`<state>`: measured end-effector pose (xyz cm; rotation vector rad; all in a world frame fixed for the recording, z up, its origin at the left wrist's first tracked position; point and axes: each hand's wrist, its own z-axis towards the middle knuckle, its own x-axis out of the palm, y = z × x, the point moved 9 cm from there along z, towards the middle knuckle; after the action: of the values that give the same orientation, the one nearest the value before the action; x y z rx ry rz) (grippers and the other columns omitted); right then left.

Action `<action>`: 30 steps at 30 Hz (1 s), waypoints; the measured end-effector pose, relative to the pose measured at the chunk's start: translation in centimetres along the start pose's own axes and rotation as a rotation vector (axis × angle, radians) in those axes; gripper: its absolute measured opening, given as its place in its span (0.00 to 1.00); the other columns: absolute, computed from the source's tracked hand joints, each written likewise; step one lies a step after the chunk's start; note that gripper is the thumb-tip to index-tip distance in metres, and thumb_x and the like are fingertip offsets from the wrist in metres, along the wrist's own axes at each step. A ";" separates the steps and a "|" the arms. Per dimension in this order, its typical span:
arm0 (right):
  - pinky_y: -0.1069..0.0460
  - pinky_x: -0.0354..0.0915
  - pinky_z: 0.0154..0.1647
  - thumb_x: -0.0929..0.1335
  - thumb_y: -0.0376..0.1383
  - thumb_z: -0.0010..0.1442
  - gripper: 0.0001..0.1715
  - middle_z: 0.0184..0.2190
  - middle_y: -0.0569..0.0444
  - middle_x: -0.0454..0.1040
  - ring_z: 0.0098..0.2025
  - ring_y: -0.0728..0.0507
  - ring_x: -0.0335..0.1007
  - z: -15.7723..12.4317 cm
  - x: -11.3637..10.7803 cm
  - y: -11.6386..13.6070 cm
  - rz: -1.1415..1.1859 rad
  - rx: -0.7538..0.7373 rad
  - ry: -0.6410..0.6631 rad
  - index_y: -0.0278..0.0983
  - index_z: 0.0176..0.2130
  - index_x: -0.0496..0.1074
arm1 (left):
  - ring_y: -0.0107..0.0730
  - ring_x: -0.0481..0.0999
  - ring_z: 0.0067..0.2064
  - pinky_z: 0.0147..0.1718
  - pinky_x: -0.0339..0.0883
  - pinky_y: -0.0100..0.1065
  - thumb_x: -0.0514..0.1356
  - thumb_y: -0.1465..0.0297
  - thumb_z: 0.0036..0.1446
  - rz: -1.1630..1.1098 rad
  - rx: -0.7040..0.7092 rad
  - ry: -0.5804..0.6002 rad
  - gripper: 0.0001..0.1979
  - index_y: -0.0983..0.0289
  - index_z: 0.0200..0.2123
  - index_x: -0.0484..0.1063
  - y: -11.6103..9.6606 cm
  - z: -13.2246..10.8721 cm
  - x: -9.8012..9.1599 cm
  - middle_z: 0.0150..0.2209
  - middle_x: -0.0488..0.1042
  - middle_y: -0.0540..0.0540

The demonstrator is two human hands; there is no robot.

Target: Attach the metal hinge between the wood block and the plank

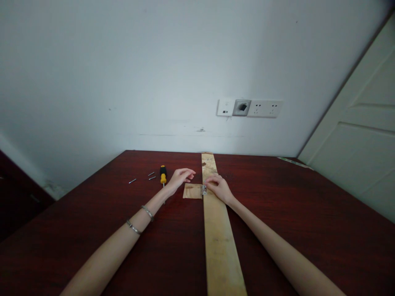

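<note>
In the head view, a plank (217,234) lies on the table (277,213), running from the back edge toward the front edge until it leaves the picture. A block (191,191) sits against the plank's left side, nearer the back edge, and a small hinge (204,190) lies where the two meet.

The right hand (219,187) rests on the plank, thumb and fingers gathered at the hinge; whether they pinch some small piece is too fine to tell. The left hand (181,177) is loosely curled above the table, just beyond the block, apparently holding nothing. Its wrist crosses in front of the screwdriver (163,174), whose handle points to the back edge. Three screws (132,181) lie farther toward the back left corner.

No hand steadies the block, so a sideways push at the hinge could slide it from the plank and spoil the alignment. Uneven finger pressure might also skew the hinge. The left forearm could knock the screwdriver if it drops, and a careless sweep could send the screws rolling toward the left edge.
</note>
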<state>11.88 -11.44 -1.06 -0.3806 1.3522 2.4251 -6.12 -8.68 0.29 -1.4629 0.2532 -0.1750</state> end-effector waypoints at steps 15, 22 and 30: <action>0.45 0.62 0.50 0.72 0.38 0.50 0.04 0.34 0.51 0.78 0.42 0.40 0.70 -0.2 0.0 -0.1 -0.022 -0.002 -0.015 0.40 0.27 0.77 | 0.25 0.71 0.34 0.34 0.65 0.27 0.60 0.60 0.49 0.006 -0.004 -0.007 0.17 0.69 0.33 0.76 0.4 0.1 -0.2 0.31 0.73 0.55; 0.44 0.62 0.49 0.72 0.38 0.49 0.04 0.34 0.51 0.78 0.42 0.40 0.70 -0.3 -0.1 -0.1 -0.043 0.007 -0.017 0.40 0.26 0.78 | 0.25 0.71 0.34 0.34 0.65 0.27 0.60 0.60 0.49 0.012 -0.013 -0.009 0.16 0.69 0.33 0.77 0.5 0.1 -0.2 0.31 0.73 0.55; 0.44 0.62 0.49 0.72 0.37 0.49 0.03 0.34 0.51 0.78 0.42 0.39 0.70 -0.3 0.0 0.0 -0.070 0.012 -0.005 0.40 0.26 0.78 | 0.26 0.72 0.35 0.34 0.65 0.27 0.60 0.61 0.48 0.016 -0.013 -0.006 0.16 0.69 0.32 0.77 0.5 0.1 -0.2 0.32 0.74 0.56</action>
<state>11.91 -11.72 -1.16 -0.4110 1.3282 2.3583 -6.31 -8.52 -0.20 -1.4736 0.2615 -0.1557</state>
